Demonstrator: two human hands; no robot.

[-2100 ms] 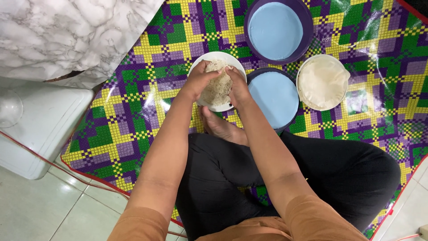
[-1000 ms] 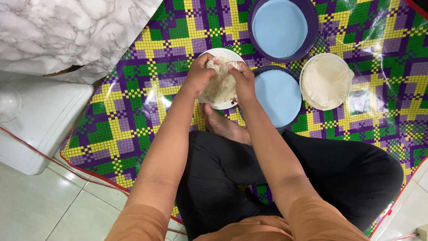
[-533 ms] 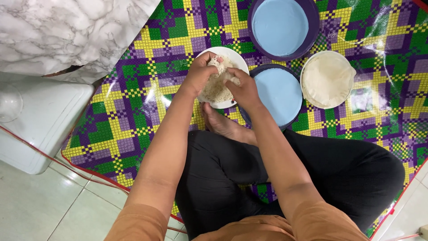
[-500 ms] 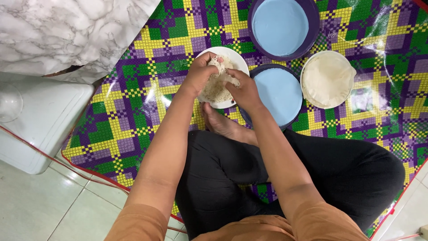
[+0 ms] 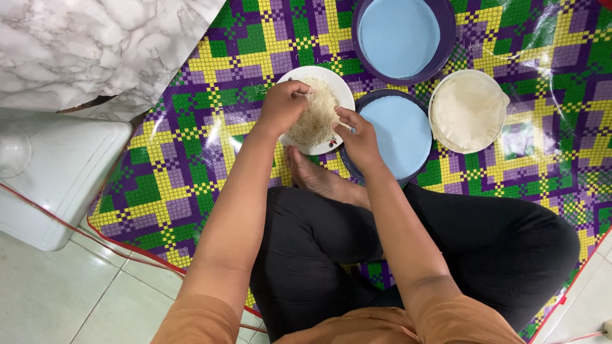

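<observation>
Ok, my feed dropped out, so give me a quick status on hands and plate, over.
Left hand pinching pale noodles on white plate. Right hand at plate's edge, fingertips on noodles. Blue-filled purple bowl close beside; nothing blocking.

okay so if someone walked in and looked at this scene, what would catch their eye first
Probably the loud purple, green and yellow checked mat covering the floor. At its centre, the left hand and right hand work a heap of thin pale noodles on a white plate. To the right sit two purple bowls with flat light-blue tops and a white dish of pale sheets.
</observation>
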